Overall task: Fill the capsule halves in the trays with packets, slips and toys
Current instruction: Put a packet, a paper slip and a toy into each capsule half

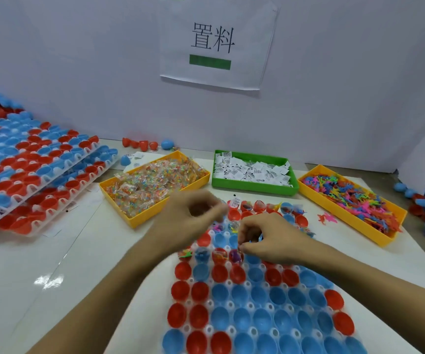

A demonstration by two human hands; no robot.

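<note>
While both hands hover over tray (247, 300), risk: small piece slipping, landing in wrong cup or one already filled, since filled and bare halves (239, 295) sit touching. Blur on left hand (193, 221) hints at haste; could knock filled cups at 12. Right hand (265, 238): fingertips (242, 247) pinched on something small, cannot tell what, just above red cup at hand's 8 o'clock. Left fingers curled; contents unclear. Packets (152, 185) at 11, slips (253, 169) at 12, toys (352, 198) at 2, well apart from fingers.
</note>
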